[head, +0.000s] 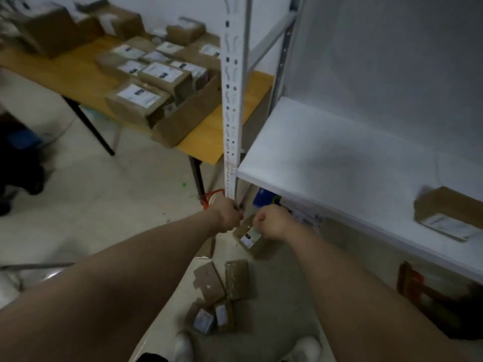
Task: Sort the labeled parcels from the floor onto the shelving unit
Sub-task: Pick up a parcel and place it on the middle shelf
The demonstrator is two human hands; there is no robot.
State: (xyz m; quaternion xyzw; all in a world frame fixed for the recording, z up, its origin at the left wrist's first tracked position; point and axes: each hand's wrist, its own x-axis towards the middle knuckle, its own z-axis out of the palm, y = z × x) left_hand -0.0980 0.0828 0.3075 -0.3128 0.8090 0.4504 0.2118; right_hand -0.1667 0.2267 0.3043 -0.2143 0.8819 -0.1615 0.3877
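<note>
A small brown parcel (pixel 251 240) with a white label hangs just above the floor below the shelf's front corner. My left hand (pixel 226 215) grips its left end with curled fingers, and my right hand (pixel 271 222) grips its upper right end. Several more brown parcels (pixel 222 286) lie on the floor near my feet, two of them (pixel 212 319) showing labels. The white shelving unit (pixel 339 165) stands to the right, its board at about waist height. One labeled parcel (pixel 448 214) lies on that board at the far right.
The shelf's perforated white post (pixel 231 100) rises just above my left hand. A wooden table (pixel 78 74) at the left carries an open carton (pixel 188 116) full of labeled boxes. Blue and red items (pixel 264 198) sit under the shelf board.
</note>
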